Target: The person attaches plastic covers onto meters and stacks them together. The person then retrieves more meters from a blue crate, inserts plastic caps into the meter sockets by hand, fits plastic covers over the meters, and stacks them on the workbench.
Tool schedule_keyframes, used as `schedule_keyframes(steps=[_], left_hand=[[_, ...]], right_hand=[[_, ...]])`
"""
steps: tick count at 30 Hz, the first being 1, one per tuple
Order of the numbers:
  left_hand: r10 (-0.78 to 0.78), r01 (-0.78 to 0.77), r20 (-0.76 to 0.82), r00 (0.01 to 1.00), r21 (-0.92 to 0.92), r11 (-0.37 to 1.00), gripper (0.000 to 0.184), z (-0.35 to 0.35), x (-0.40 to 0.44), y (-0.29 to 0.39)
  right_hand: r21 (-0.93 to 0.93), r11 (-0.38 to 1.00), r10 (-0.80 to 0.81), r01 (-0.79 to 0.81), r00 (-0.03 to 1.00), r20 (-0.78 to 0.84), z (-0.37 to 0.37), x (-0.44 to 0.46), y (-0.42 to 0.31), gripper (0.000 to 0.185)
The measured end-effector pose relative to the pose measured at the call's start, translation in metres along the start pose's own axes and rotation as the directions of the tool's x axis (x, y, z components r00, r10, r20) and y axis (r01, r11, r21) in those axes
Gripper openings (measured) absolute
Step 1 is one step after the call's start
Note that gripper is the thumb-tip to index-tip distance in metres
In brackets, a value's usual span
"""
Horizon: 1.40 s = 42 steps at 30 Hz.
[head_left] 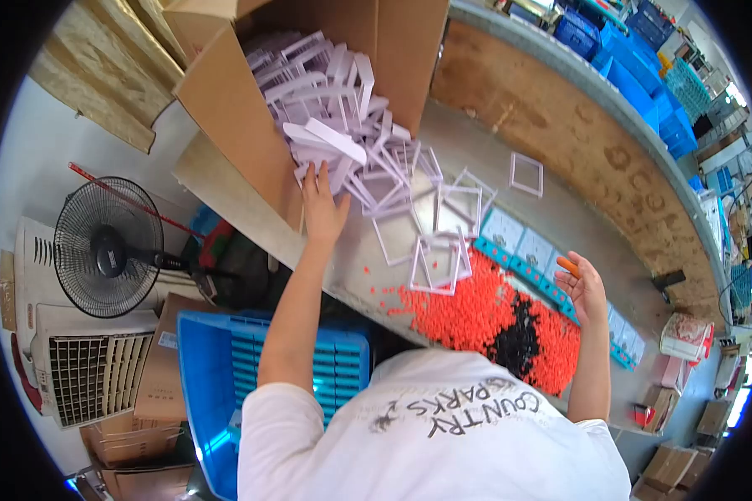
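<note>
My left hand (323,207) reaches to the front of a heap of white plastic square frames (334,100) spilling from a cardboard box. Its fingers are stretched out and touch the edge of the heap, with nothing gripped. My right hand (583,288) hovers by a row of teal fixtures (522,265) carrying pale square plates. Its fingers are loosely bent and apart; an orange cover seems to sit on one fingertip. Between my hands, several loose frames (434,265) lie on the metal table. Small red pieces (459,309) and black pieces (516,338) are heaped near my body.
The cardboard box (234,125) lies open at the back left. A single frame (526,174) rests near the wooden board (560,108) along the far side. A blue crate (196,401) and a standing fan (109,249) are on the left. A white bucket (685,336) stands at the right.
</note>
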State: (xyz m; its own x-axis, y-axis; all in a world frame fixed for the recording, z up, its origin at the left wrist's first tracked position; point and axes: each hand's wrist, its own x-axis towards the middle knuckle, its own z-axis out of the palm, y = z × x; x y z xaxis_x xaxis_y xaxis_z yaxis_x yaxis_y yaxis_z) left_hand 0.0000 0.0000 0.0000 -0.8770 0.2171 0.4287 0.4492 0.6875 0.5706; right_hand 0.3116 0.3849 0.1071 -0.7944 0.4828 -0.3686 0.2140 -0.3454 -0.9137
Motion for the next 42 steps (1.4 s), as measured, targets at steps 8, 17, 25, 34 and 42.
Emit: schedule_keyframes(steps=[8,17,25,34,42], left_hand=[[0.11,-0.109,0.002,0.994,0.134,0.985,0.098,0.009,-0.04,-0.001],[0.081,-0.246,0.284,0.955,0.614,0.75,0.103,0.021,0.045,0.013],[0.076,-0.22,0.229,0.971,0.711,0.668,0.058,0.043,0.133,-0.056],[0.2,-0.242,0.139,0.97,0.457,0.856,0.03,0.044,0.179,0.016],[0.606,-0.671,0.377,0.701,0.061,0.739,0.023,0.117,0.104,0.244]], right_hand=[[0.021,0.996,0.09,-0.088,0.99,-0.111,0.013,-0.059,0.075,0.032],[-0.057,0.985,0.153,-0.16,0.982,-0.112,0.03,-0.087,0.093,0.031],[-0.009,0.976,0.205,-0.217,0.934,-0.292,-0.003,-0.117,0.11,0.031],[0.046,0.983,0.181,-0.177,0.908,-0.378,-0.074,-0.134,0.126,0.032],[-0.188,0.976,-0.058,-0.108,0.705,-0.707,-0.242,-0.127,0.146,0.034]])
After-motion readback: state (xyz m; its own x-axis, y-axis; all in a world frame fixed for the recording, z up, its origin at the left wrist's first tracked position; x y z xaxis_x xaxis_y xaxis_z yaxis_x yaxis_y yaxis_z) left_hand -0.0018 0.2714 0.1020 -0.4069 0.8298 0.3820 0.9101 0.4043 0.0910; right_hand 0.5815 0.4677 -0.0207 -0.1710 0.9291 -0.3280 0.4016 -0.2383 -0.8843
